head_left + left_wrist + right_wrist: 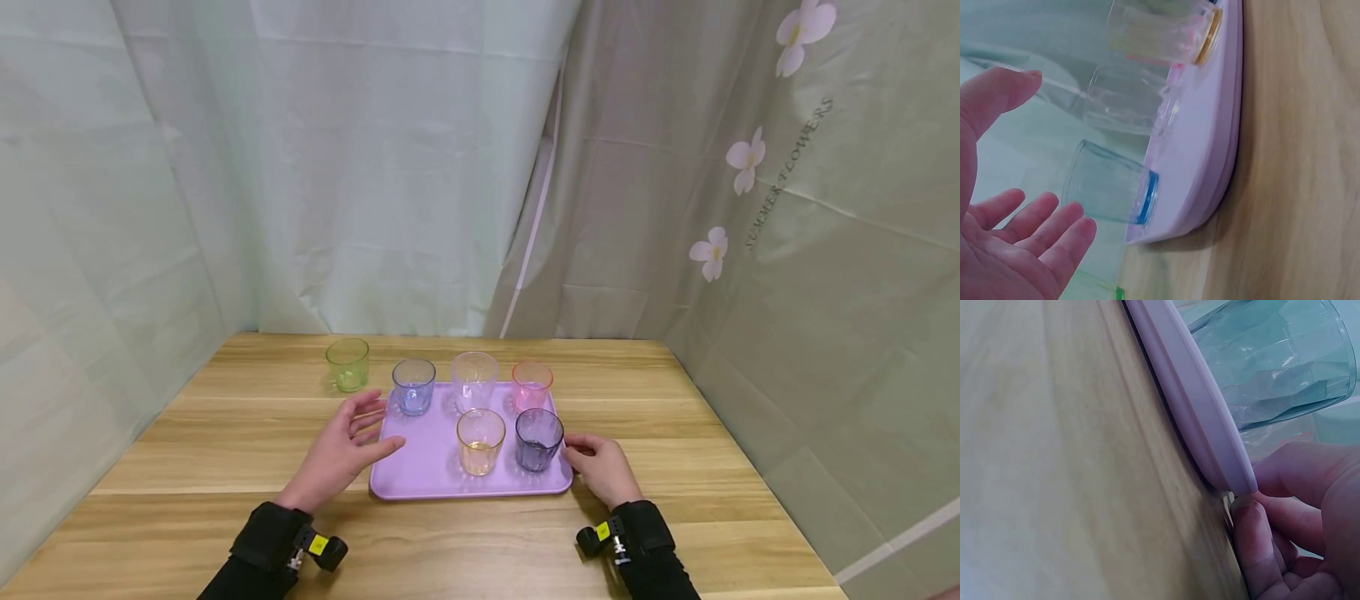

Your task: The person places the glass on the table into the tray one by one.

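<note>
A purple tray (427,467) lies on the table with several tinted glasses on it. Along its back stand a blue glass (414,392), a clear pinkish glass (474,379) and a pink glass (532,387). Nearer the front are an amber glass (480,446) and a dark grey glass (537,442). My left hand (348,442) hovers at the tray's left edge, fingers spread and holding nothing, just below the blue glass. At the right edge my right hand (600,467) pinches the tray rim (1235,462), thumb above and curled fingers underneath, beside the grey glass.
A green glass (348,365) stands off the tray, on the wooden table (225,467) at the back left. Pale curtains (375,167) enclose the table's back and both sides.
</note>
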A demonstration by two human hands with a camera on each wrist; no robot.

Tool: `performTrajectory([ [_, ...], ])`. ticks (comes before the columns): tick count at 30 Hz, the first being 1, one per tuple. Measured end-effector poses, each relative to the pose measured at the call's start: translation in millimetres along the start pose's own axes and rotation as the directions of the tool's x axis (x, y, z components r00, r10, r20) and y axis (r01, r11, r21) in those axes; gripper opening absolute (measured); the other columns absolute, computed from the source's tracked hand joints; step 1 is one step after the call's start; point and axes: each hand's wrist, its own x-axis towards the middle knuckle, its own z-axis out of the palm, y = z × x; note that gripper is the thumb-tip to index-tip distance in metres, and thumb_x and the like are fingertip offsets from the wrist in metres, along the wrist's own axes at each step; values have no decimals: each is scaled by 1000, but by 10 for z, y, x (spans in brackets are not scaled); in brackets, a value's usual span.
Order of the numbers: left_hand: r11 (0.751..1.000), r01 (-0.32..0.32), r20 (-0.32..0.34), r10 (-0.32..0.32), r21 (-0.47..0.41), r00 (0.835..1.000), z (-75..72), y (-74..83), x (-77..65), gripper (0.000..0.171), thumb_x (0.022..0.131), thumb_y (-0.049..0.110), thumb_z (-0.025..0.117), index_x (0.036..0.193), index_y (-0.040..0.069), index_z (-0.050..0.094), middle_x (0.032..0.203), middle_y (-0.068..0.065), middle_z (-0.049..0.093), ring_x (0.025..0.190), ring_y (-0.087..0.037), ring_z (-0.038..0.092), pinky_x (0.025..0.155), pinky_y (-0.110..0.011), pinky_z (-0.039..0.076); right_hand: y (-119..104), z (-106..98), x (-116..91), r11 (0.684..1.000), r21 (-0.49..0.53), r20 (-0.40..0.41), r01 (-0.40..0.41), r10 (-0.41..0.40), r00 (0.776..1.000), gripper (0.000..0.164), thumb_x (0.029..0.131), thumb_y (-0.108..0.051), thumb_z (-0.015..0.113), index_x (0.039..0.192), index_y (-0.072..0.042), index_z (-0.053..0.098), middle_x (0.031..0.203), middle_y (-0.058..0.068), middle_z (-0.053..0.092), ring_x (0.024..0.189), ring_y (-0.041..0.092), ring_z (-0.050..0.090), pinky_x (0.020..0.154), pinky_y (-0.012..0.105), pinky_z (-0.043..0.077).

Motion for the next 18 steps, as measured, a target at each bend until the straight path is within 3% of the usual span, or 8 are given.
performTrajectory([
  [18,999,32,-64,-30,35,998,-252,-83,84,91,100,21,83,167,-2,27,166,-28,42,155,-46,48,124,-52,43,2,-8,-2,1000,-3,2,-2,2,1000,29,103,-9,71,128,6,76,112,16,80,98,20,74,79,26,59],
])
